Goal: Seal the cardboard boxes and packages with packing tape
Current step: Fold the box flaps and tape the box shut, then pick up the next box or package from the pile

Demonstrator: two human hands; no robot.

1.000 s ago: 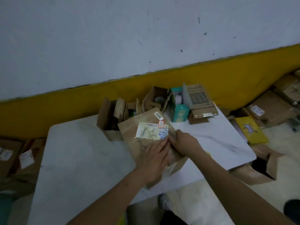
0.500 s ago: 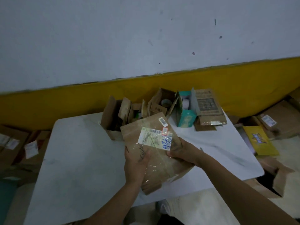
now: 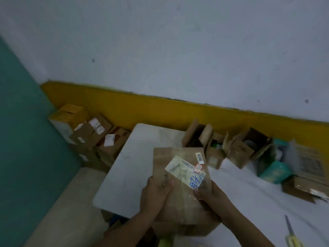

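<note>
I hold a brown cardboard box (image 3: pixel 179 202) above the near left part of the white table (image 3: pixel 135 168). Clear tape shines across its top, over a pale shipping label with blue handwriting (image 3: pixel 187 172). My left hand (image 3: pixel 154 196) grips the box's left side, thumb on top. My right hand (image 3: pixel 211 200) grips its right side, fingers curled over the taped top. No tape roll shows clearly.
Several open cardboard boxes (image 3: pixel 213 148) and a teal carton (image 3: pixel 275 172) line the table's far edge by the yellow wall band. More boxes (image 3: pixel 92 136) are stacked on the floor at left. A yellow-handled cutter (image 3: pixel 292 234) lies on the table at lower right.
My view has swung left and the box has moved with my hands toward the table's left end. My left hand shifted from flat on the top to gripping the box's left side.
</note>
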